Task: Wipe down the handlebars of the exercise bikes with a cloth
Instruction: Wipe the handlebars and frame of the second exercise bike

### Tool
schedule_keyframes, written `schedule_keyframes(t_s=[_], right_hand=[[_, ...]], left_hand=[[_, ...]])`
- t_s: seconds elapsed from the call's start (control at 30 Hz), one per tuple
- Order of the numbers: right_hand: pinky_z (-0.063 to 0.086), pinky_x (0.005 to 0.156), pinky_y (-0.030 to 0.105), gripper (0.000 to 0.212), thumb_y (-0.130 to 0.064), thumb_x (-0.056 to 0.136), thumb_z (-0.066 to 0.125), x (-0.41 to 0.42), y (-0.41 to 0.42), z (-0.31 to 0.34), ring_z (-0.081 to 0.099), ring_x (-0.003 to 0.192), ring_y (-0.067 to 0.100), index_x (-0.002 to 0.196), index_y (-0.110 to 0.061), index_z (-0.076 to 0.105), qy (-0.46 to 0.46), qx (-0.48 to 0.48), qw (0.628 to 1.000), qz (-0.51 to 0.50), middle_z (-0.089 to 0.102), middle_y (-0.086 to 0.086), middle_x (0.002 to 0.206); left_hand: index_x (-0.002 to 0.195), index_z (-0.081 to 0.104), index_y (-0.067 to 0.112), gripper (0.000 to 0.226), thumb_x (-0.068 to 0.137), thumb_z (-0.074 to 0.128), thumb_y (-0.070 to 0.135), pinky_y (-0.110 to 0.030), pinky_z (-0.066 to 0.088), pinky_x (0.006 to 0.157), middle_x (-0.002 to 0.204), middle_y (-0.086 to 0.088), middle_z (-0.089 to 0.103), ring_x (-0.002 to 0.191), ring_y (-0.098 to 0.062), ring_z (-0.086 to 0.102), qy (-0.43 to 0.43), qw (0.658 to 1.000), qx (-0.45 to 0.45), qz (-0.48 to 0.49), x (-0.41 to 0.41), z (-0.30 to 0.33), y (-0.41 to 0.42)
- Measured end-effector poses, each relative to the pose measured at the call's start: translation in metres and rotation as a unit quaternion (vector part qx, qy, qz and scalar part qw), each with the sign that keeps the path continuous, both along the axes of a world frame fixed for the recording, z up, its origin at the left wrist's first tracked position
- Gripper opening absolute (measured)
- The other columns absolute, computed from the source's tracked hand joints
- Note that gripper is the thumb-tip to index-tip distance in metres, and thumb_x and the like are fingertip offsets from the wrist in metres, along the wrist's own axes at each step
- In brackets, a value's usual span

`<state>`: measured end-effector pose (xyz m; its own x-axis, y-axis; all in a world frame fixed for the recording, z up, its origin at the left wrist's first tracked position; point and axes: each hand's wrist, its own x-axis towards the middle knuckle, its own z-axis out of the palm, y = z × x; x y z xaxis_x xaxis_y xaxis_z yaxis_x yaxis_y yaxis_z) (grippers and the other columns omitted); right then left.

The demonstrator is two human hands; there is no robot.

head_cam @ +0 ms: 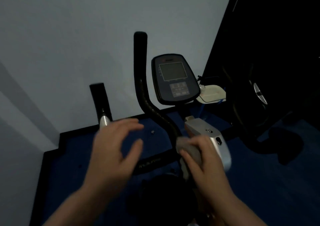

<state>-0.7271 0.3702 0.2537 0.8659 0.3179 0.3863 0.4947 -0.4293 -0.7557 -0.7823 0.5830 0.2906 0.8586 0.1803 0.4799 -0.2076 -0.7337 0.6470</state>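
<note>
Standing right by the bike here. The cloth (pixel 186 149) is a small pale rag, bunched up in the person's right hand (pixel 207 165), with the fingers (pixel 188 158) curled round it and pressing it against the low end of the near handlebar (pixel 147 103), just where the black bar meets the silver stem housing (pixel 214 139). Left hand (pixel 114 149) is loose and spread, gripping nothing, hanging in the air between the two bars. It's blurry, so I can't say more about it.

The cloth looks soft and light, so it should wrap around a tube easily. I'd guess the best hold is what's happening now: palm over it, fingers round the bar so the rag sleeves the grip. The handlebar itself looks stiff and fixed to the bike, with a slightly shiny covering that's probably a bit grabby, so the rag may drag rather than glide.

Direction-wise, the near bar's long axis runs from that low junction up and away, bends, then stands nearly upright, with its capped tip pointing up at the wall (pixel 69 35). The far handlebar (pixel 100 101) on the left pokes up much the same way, with a silver patch low on it. The console (pixel 174 78) sits just right of the near bar, facing back toward the person. Wiping along the length, bottom to tip, seems the natural line.
</note>
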Motion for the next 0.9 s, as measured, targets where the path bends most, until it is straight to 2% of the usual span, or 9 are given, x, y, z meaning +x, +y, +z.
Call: schedule_keyframes(t_s=[0.07,0.17,0.27,0.37,0.47,0.53,0.63,0.77,0.9], right_hand=[[0.039,0.072,0.007,0.006,-0.040,0.087,0.056,0.001,-0.004,0.001,0.054,0.090,0.000,0.090,-0.039,0.051,0.000,-0.010,1.000,0.007,0.051,-0.017,0.093],[0.040,0.068,0.012,0.007,-0.028,0.090,0.059,0.034,0.031,0.021,0.050,0.083,-0.001,0.090,-0.027,0.052,-0.041,-0.053,0.997,0.023,0.045,-0.013,0.093],[0.042,0.068,0.018,0.007,-0.019,0.090,0.060,0.056,0.056,0.037,0.049,0.082,0.001,0.092,-0.019,0.053,-0.052,-0.054,0.996,0.038,0.045,-0.007,0.095],[0.044,0.073,0.015,0.013,-0.018,0.089,0.062,0.040,0.031,0.025,0.053,0.089,-0.001,0.096,-0.027,0.055,-0.049,-0.072,0.993,0.074,0.045,-0.014,0.100],[0.043,0.069,0.006,0.018,-0.017,0.090,0.062,0.028,0.016,0.018,0.057,0.083,-0.003,0.093,-0.034,0.056,-0.024,-0.025,0.996,0.083,0.049,-0.020,0.097],[0.043,0.067,0.014,0.010,-0.023,0.090,0.060,0.041,0.033,0.025,0.053,0.081,0.001,0.090,-0.028,0.053,-0.049,-0.064,0.995,0.060,0.045,-0.018,0.094],[0.044,0.067,0.029,0.010,-0.024,0.091,0.059,0.070,0.076,0.045,0.047,0.078,0.007,0.092,-0.018,0.051,-0.089,-0.099,0.990,0.052,0.044,-0.006,0.094],[0.043,0.065,0.026,0.011,-0.026,0.091,0.059,0.080,0.092,0.053,0.048,0.079,0.006,0.092,-0.023,0.049,-0.100,-0.089,0.989,0.070,0.044,-0.008,0.093],[0.045,0.075,0.025,0.011,-0.027,0.089,0.060,0.060,0.057,0.036,0.049,0.089,0.005,0.092,-0.029,0.050,-0.111,-0.088,0.985,0.102,0.044,-0.014,0.093]], left_hand=[[0.109,0.062,0.025,0.026,0.084,0.052,0.027,-0.028,0.032,0.104,0.122,0.006,0.059,0.115,-0.008,0.049,-0.062,0.996,0.035,0.049,0.022,0.015,0.026],[0.115,0.062,0.011,0.032,0.085,0.055,0.018,-0.024,0.025,0.105,0.130,-0.008,0.054,0.121,-0.020,0.043,-0.083,0.986,0.087,0.114,0.056,0.029,0.054],[0.124,0.056,0.012,0.039,0.087,0.052,0.021,-0.025,0.026,0.103,0.128,-0.007,0.054,0.121,-0.023,0.043,-0.039,0.991,0.050,0.117,0.077,0.028,0.057],[0.118,0.060,0.012,0.033,0.087,0.053,0.022,-0.024,0.026,0.096,0.111,-0.006,0.059,0.111,-0.019,0.041,-0.047,0.987,0.075,0.135,0.083,0.015,0.052],[0.114,0.061,0.014,0.029,0.087,0.053,0.021,-0.022,0.026,0.095,0.105,-0.002,0.059,0.108,-0.015,0.040,-0.063,0.984,0.073,0.147,0.085,0.012,0.052],[0.112,0.062,0.014,0.027,0.087,0.053,0.019,-0.021,0.026,0.094,0.104,0.000,0.060,0.107,-0.014,0.040,-0.069,0.984,0.075,0.149,0.086,0.012,0.053],[0.109,0.064,0.013,0.026,0.087,0.052,0.017,-0.021,0.027,0.093,0.102,-0.001,0.061,0.105,-0.016,0.044,-0.075,0.982,0.083,0.150,0.086,0.011,0.053],[0.108,0.064,0.012,0.025,0.086,0.053,0.016,-0.024,0.030,0.094,0.102,-0.002,0.062,0.105,-0.018,0.046,-0.081,0.980,0.088,0.158,0.086,0.011,0.052],[0.106,0.064,0.013,0.023,0.085,0.053,0.014,-0.025,0.031,0.095,0.100,0.001,0.060,0.102,-0.017,0.046,-0.088,0.980,0.086,0.156,0.085,0.010,0.052]])
